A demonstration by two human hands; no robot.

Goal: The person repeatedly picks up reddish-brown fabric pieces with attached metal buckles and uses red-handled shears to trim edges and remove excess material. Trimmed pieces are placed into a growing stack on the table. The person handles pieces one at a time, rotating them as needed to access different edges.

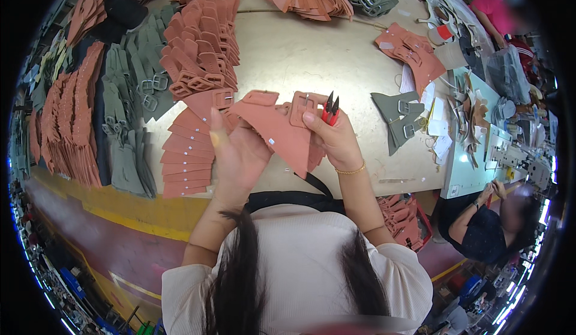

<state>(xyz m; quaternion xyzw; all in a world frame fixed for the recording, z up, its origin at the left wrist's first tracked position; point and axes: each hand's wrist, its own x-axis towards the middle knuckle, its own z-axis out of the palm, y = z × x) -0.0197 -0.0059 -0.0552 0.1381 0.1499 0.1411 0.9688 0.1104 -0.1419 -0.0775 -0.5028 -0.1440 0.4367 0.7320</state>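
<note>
A salmon-coloured leather piece (273, 132) with a covered buckle is up in front of me, above the table's near edge. My right hand (339, 140) pinches it at the buckle with the thumb, and small red-handled thread snips (330, 112), dark blades upward, are tucked in the same hand. Palm up, my left hand (240, 155) is at the piece's left side, its thumb spread wide and its fingers partly hidden behind the leather. A yellowish wrap shows on that thumb. Beside it, similar salmon pieces (187, 161) lie fanned in an overlapping row with small white labels.
Stacks of salmon straps (201, 47) and grey-green buckled straps (123, 107) cover the table's left. More salmon pieces (414, 53) and a grey-green pair (397, 119) lie right. A red crate (423, 224) of pieces stands below. Co-workers (492, 230) are at the right, near a sewing machine (528, 164).
</note>
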